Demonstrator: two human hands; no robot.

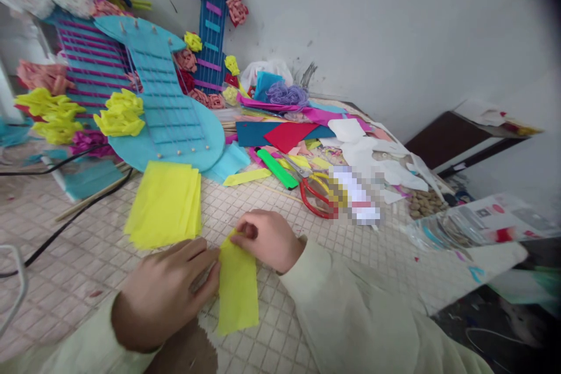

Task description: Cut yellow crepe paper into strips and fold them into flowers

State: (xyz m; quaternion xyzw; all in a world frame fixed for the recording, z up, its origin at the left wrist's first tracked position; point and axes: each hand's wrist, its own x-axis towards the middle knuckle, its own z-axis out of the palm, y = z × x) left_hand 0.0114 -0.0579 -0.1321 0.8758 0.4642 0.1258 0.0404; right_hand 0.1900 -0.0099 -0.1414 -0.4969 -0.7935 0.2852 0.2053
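Observation:
A yellow piece of thin tissue-like paper lies on the tiled-pattern tabletop in front of me, longer than it is wide. My right hand pinches its top edge between thumb and bent fingers. On the left side of the paper, my left hand has its curled forefinger and thumb at the upper left edge, closed on it. Just beyond the left hand is a fanned stack of yellow sheets of the same kind.
Light blue guitar-shaped cutout leans at back left, with yellow paper flowers. Red-handled scissors and a green cutter lie beyond my right hand. Black cable crosses the left; a clear plastic bottle-like container lies right.

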